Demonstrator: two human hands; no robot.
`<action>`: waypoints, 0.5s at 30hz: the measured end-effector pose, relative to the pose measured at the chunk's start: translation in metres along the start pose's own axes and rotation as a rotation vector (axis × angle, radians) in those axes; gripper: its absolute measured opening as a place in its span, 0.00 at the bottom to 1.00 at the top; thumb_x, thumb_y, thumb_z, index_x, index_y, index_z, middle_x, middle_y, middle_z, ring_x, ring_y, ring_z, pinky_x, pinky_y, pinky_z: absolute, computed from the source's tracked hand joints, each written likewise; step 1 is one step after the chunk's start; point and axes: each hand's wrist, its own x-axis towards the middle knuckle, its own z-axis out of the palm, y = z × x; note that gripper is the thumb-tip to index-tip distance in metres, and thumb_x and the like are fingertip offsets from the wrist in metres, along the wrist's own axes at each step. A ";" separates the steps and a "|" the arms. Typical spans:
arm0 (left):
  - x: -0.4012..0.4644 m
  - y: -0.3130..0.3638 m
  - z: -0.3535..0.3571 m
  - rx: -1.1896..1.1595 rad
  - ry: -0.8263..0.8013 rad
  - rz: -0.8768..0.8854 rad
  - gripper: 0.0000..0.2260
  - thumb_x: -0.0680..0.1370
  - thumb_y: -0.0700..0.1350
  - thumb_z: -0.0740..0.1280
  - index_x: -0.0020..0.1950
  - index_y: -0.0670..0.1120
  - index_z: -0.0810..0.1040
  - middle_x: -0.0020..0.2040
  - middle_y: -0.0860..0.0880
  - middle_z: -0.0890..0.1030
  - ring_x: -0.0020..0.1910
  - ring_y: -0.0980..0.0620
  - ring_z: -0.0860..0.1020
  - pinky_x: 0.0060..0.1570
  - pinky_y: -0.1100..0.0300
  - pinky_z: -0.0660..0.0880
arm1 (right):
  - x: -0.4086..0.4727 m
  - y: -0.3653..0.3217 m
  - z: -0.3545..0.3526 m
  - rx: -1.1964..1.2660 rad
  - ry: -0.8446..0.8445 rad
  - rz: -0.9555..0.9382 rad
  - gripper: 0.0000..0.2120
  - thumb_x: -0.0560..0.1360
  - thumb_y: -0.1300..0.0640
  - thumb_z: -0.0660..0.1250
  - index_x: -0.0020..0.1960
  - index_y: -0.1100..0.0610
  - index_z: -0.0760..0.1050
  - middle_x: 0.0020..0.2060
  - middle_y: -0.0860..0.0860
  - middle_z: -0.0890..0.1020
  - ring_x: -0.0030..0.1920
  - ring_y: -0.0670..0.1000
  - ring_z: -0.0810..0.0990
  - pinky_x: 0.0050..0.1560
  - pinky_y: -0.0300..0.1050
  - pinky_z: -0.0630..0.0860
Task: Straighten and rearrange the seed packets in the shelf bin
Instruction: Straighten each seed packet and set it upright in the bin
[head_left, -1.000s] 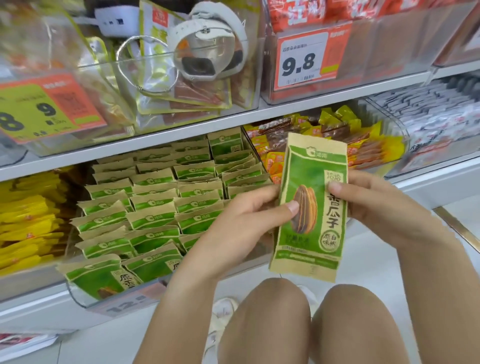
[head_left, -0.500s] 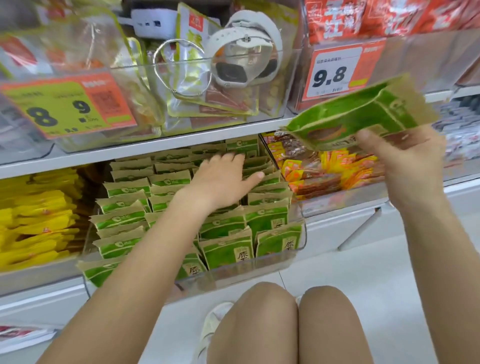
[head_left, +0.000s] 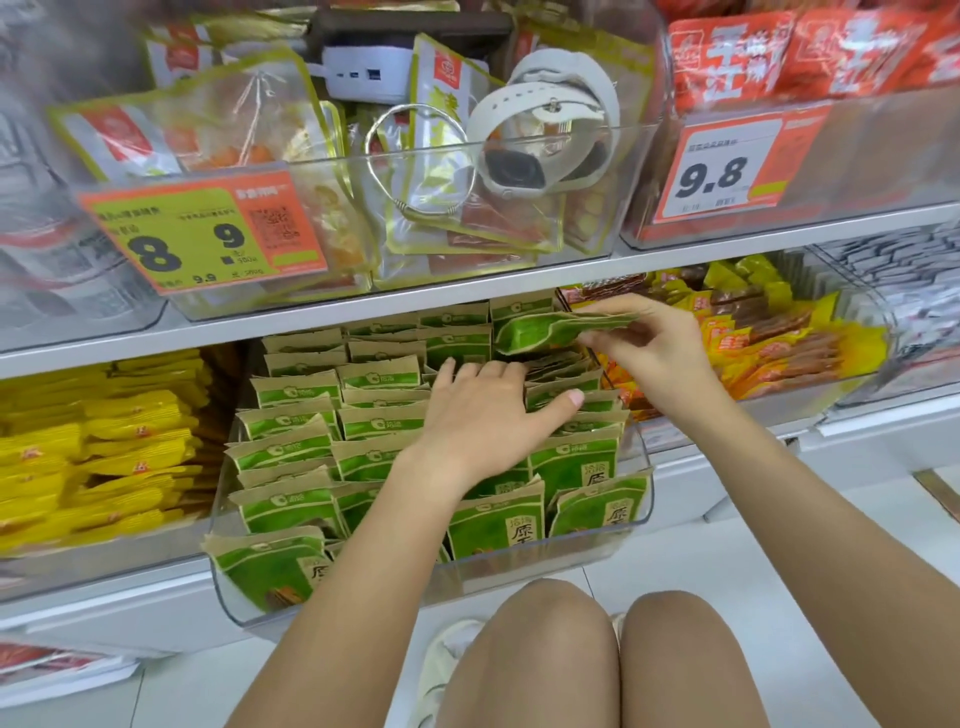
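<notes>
A clear plastic shelf bin (head_left: 640, 506) on the lower shelf holds three rows of green and tan seed packets (head_left: 291, 452), standing one behind another. My left hand (head_left: 483, 415) lies flat on the middle and right rows, fingers straight, thumb spread to the right. My right hand (head_left: 649, 348) pinches one green seed packet (head_left: 550, 330), held nearly flat over the back of the right row, just under the upper shelf edge. The packets beneath my left hand are hidden.
Yellow packets (head_left: 93, 447) fill the bin to the left, yellow and brown snacks (head_left: 769, 332) the bin to the right. The shelf above (head_left: 363, 306) carries clear bins with price tags (head_left: 202, 234), a white watch (head_left: 540, 140) and a bracelet (head_left: 421, 161). My knees (head_left: 597, 654) are below.
My right hand has brought the packet down from high on the right to the back of the right row. My left hand slid onto the packets and presses them flat.
</notes>
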 end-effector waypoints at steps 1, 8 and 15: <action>0.000 0.000 0.000 -0.001 -0.003 0.000 0.37 0.77 0.72 0.45 0.78 0.50 0.62 0.77 0.48 0.65 0.76 0.47 0.62 0.77 0.46 0.49 | 0.003 0.004 0.002 -0.029 -0.029 0.013 0.13 0.71 0.65 0.74 0.49 0.49 0.79 0.45 0.46 0.83 0.49 0.42 0.81 0.54 0.41 0.77; -0.001 0.001 -0.002 -0.020 -0.003 -0.016 0.36 0.78 0.71 0.46 0.78 0.51 0.61 0.77 0.48 0.65 0.76 0.47 0.61 0.77 0.46 0.49 | 0.011 0.008 0.010 -0.146 0.010 0.016 0.08 0.74 0.58 0.72 0.48 0.47 0.78 0.42 0.38 0.81 0.46 0.42 0.81 0.54 0.40 0.77; -0.013 -0.001 -0.012 -0.207 0.446 -0.020 0.16 0.83 0.53 0.58 0.68 0.47 0.73 0.61 0.50 0.78 0.57 0.52 0.77 0.50 0.60 0.72 | 0.024 0.015 0.013 -0.401 -0.039 0.042 0.04 0.75 0.56 0.70 0.47 0.54 0.82 0.42 0.47 0.83 0.46 0.48 0.80 0.46 0.41 0.69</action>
